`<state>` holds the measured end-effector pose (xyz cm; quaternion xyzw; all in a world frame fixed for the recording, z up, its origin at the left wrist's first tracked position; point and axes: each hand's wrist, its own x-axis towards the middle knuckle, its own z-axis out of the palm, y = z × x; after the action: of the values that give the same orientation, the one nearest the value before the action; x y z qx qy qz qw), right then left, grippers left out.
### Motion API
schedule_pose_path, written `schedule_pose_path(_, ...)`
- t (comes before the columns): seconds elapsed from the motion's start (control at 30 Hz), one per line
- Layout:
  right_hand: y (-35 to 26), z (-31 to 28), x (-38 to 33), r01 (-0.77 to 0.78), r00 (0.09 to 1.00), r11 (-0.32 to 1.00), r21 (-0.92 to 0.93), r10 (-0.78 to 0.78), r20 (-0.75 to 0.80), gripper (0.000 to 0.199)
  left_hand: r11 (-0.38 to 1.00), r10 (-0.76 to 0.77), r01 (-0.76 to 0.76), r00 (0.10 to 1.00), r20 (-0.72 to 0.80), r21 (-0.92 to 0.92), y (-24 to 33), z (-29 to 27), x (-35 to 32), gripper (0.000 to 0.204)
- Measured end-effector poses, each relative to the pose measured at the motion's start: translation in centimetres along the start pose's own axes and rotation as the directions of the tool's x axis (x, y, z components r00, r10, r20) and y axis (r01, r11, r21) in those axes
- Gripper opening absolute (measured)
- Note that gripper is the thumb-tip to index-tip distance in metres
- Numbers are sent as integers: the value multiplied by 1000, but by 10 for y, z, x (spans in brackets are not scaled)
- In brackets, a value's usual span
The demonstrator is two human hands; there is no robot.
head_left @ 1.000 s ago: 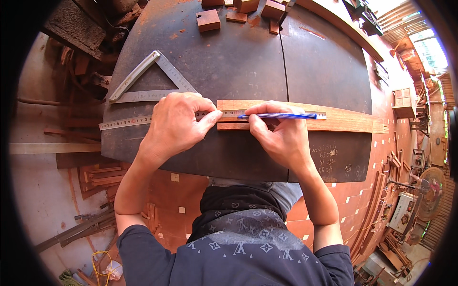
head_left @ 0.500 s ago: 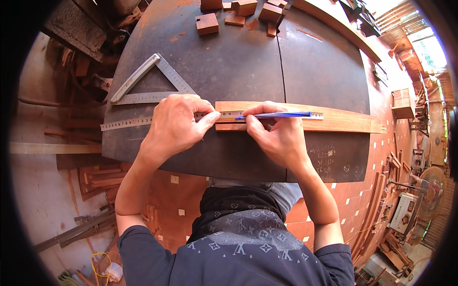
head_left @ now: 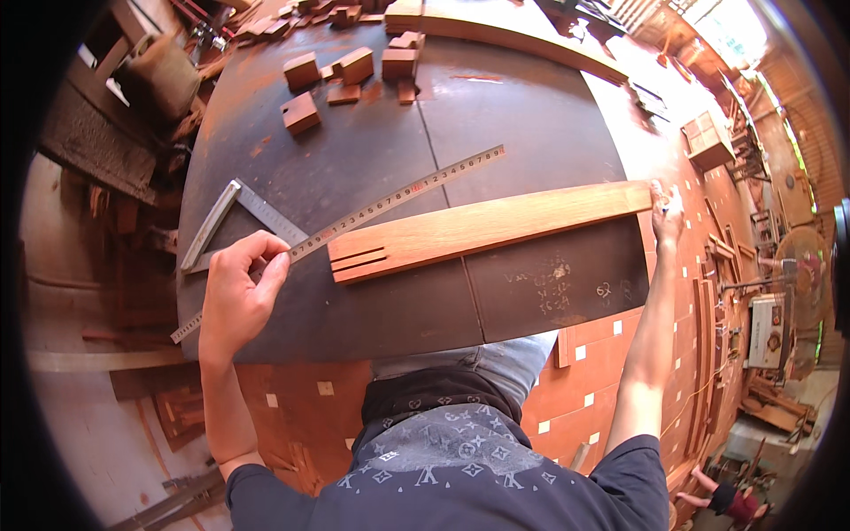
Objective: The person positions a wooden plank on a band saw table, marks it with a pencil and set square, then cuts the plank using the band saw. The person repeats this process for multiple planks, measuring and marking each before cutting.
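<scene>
Shifting apart since a second ago | your left hand (head_left: 237,296) now pinches the steel ruler (head_left: 354,221), off the plank | your right hand (head_left: 666,212) grips the notched plank (head_left: 487,230) at its far end on the dark bench (head_left: 531,133) | pen marking looks finished.

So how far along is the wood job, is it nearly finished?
Partly, I would guess. Done: the near end of the wooden plank already has slots cut in it. In hand: the left hand holds the long metal ruler on the dark table, angled off the plank, and the right hand grips the plank's far end. Left: I see no pencil marks along the plank, and small wood blocks lie loose.
</scene>
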<state>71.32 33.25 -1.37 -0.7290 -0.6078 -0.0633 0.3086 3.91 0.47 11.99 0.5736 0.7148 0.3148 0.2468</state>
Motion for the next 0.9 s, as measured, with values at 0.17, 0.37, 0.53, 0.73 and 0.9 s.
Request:
schedule_pose_path(0.17, -13, -7, -19, -30, 998, 968, 248, 16, 57, 75, 993, 95, -93, 995, 26, -68, 19, 16, 3, 7)
schedule_pose_path(0.37, -49, -22, -71, -45, 999, 837, 545, 49, 7, 65, 979, 189, -180, 976, 109, -92, 46, 52, 19, 8)
schedule_pose_path(0.53, -104, -25, -92, 114, 990, 934, 338, -136, 42, 53, 969, 246, -243, 964, 104, -37, 62, 71, 29, 11)
schedule_pose_path(0.73, -67, -23, -81, -57, 966, 822, 566, -99, 241, 65, 931, 51, 55, 959, -278, 361, 30, 41, 14, 51)
schedule_pose_path(0.9, -123, -40, -76, 215, 940, 935, 283, -277, 199, 47, 904, 19, 97, 964, -265, 416, -70, -29, -14, 56)
